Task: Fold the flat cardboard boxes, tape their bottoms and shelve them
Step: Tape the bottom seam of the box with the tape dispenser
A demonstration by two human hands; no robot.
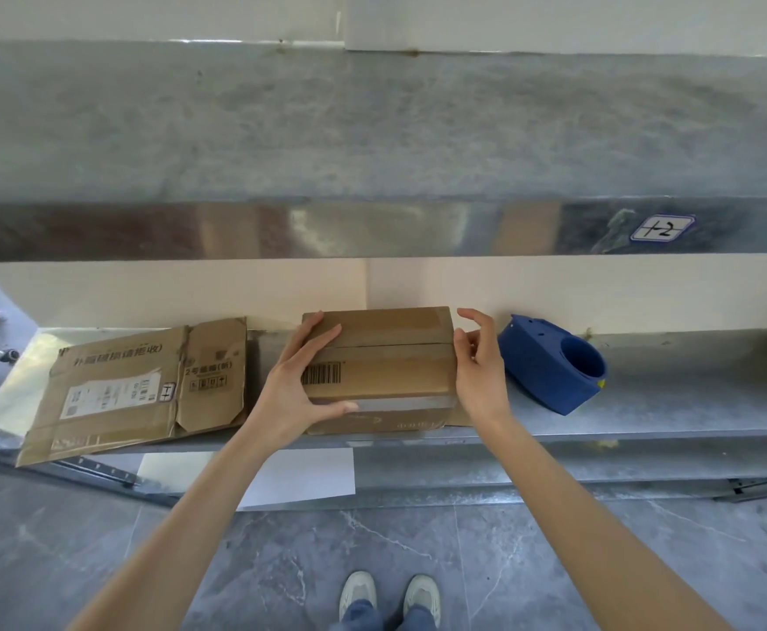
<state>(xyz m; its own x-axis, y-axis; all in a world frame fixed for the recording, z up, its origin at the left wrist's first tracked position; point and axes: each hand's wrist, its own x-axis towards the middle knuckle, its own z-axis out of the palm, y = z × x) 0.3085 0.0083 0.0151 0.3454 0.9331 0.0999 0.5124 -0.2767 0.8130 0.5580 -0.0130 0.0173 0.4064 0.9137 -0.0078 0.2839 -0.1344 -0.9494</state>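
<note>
A folded brown cardboard box (386, 357) stands on the metal shelf (668, 403), clear tape across its top seam and a barcode on its left part. My left hand (297, 384) grips the box's left end, fingers over the top and thumb along the front edge. My right hand (479, 362) is at the box's right end with fingers loosely spread, touching or just off the side. A flat unfolded cardboard box (140, 384) with printed labels lies on the shelf to the left. A blue tape dispenser (554, 362) sits on the shelf right of my right hand.
An upper metal shelf (372, 129) hangs above, with a small label (661, 228) on its front lip. White sheets (299, 475) lie on a lower level under the box. My shoes (390, 594) stand on the grey tiled floor.
</note>
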